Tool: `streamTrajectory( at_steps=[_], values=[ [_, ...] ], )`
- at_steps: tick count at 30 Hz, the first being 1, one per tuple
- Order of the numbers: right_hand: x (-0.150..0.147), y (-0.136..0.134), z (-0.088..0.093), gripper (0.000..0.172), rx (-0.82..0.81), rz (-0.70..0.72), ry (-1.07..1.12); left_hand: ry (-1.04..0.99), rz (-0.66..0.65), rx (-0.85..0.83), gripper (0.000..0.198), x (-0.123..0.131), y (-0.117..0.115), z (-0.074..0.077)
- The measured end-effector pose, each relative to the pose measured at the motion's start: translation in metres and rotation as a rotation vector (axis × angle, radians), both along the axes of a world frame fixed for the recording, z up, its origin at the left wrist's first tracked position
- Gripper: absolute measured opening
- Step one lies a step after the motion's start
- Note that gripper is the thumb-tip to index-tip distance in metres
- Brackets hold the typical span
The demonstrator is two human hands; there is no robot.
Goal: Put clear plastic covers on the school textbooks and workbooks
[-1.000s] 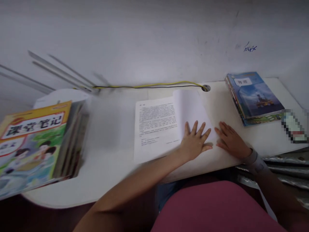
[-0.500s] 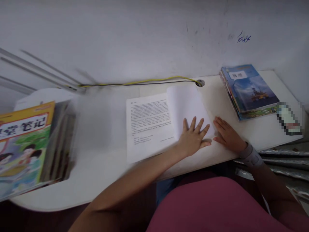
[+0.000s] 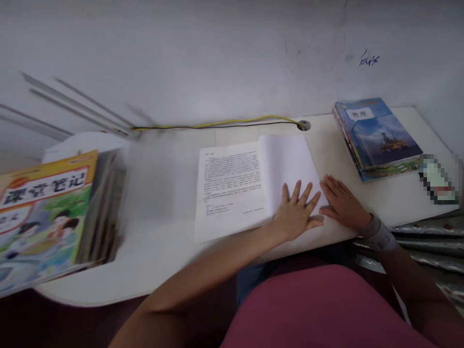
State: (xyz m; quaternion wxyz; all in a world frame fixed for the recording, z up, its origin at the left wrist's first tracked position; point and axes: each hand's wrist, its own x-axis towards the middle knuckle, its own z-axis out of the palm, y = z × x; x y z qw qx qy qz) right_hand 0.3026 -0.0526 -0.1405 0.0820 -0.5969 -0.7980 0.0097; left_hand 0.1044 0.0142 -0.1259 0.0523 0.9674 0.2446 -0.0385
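Note:
An open book [image 3: 232, 193] lies on the white desk, its left page printed with text and its right page blank. Flat on the lower part of the blank page rests my left hand [image 3: 295, 212], fingers spread. My right hand [image 3: 342, 203] lies at the right edge of that page, fingers stretched out and fairly close together, with a grey band [image 3: 379, 234] round the wrist. Neither hand grasps anything.
A stack of books with a blue cover [image 3: 380, 133] stands at the right, beside a pixelated object [image 3: 438, 180]. At the left is another stack with a colourful cover [image 3: 47, 217]. Yellow and black cables [image 3: 217, 124] run along the wall to a desk hole [image 3: 303, 125].
The view has shifted slightly, so the desk and books appear farther right. My right hand has come closer to my left hand and now meets the page's edge.

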Motion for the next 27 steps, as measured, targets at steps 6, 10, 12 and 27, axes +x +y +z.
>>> streamTrajectory(
  at_steps=[6,10,12,27],
  values=[
    [0.000,0.000,-0.002,0.077,0.000,-0.003,0.028,-0.004,0.047,0.009,0.081,0.007,-0.001,0.000],
    [0.001,0.001,-0.002,0.079,0.004,0.004,0.030,-0.026,0.018,0.020,0.082,0.008,-0.002,0.000],
    [0.001,0.001,-0.002,0.080,0.001,0.004,0.031,-0.028,-0.006,0.020,0.082,0.006,-0.003,-0.001],
    [-0.001,0.000,0.001,0.064,-0.012,-0.006,0.005,0.018,-0.009,0.043,0.050,0.025,0.098,0.025]
  ],
)
